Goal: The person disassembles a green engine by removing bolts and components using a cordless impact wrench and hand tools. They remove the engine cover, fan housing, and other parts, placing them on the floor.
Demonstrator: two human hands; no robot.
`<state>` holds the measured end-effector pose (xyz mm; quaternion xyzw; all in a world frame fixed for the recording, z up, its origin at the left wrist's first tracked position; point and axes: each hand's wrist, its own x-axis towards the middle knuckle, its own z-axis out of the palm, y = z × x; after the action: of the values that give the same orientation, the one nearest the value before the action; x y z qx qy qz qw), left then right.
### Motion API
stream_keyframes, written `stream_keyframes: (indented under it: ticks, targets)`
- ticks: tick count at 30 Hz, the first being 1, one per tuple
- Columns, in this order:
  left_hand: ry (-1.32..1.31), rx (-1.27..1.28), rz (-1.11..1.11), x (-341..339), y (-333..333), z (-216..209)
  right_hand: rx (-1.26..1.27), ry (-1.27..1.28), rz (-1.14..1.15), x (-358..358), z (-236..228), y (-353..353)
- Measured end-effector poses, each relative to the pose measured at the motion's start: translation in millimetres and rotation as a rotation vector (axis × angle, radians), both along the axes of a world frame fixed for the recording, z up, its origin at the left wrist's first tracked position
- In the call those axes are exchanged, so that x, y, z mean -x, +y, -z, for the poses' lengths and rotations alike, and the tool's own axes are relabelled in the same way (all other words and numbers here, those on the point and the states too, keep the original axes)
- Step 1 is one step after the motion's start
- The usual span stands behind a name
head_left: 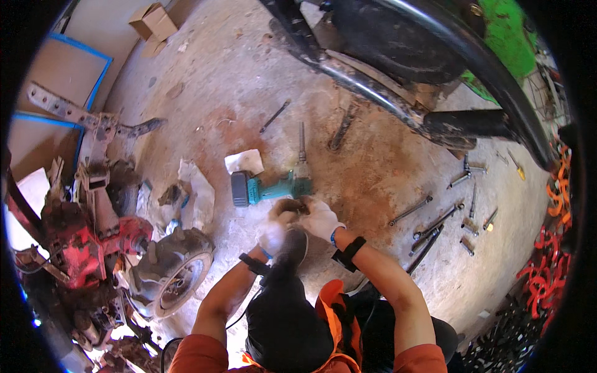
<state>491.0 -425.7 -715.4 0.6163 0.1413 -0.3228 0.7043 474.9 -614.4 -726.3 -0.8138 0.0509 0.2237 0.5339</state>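
Observation:
Both my hands wear white gloves with darkened fingers and meet in front of my knee. My left hand (273, 232) is closed and slightly blurred. My right hand (321, 220) is also closed, its fingertips against the left one's. Between them is a small dark patch that may be a part or only dirty glove; I cannot make out which. Just beyond the hands, a teal cordless impact driver (273, 188) lies on the concrete, with its black battery (240, 189) to the left and a long metal bit (302, 142) pointing away from me. A white scrap of paper (244, 161) lies by the battery.
A black tubular machine frame (373, 87) spans the far right. Wrenches and sockets (438, 221) lie at right, with a yellow-handled screwdriver (520, 170) beyond. At left stand red machinery (74, 248) and a tyred wheel (180, 273). Orange and red metal pieces (547, 273) are heaped at far right.

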Motion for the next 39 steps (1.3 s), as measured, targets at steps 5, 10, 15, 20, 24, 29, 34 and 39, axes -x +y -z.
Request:
stream_keyframes:
  ticks: [5, 10, 15, 20, 24, 29, 34, 39]
  targets:
    - [0.087, 0.059, -0.201, 3, 63, 19, 0.021, -0.023, -0.180, -9, -7, 58]
    - [0.053, -0.071, -0.275, 2, 93, 35, 0.076, 0.009, -0.411, -23, 4, 53]
    - [-0.252, -0.530, -0.127, -29, 98, -8, -0.065, -0.147, -0.538, -46, -13, -20]
    - [-0.624, -1.048, 0.084, -141, 76, -33, 0.208, 0.005, -0.493, -70, -42, -76]
    - [-0.650, -1.314, 0.453, -208, 60, -28, 0.310, 0.057, -0.404, -75, -37, -81]
    - [-0.424, -1.268, 0.938, -237, 47, -5, 0.404, 0.054, -0.185, -71, -20, -49]
    - [-0.464, -1.202, 0.588, -236, 73, 18, 0.268, 0.459, 0.076, -104, -22, -15]
    - [-0.442, -1.141, 0.645, -243, 86, 37, 0.435, 0.313, 0.194, -120, -5, 3]
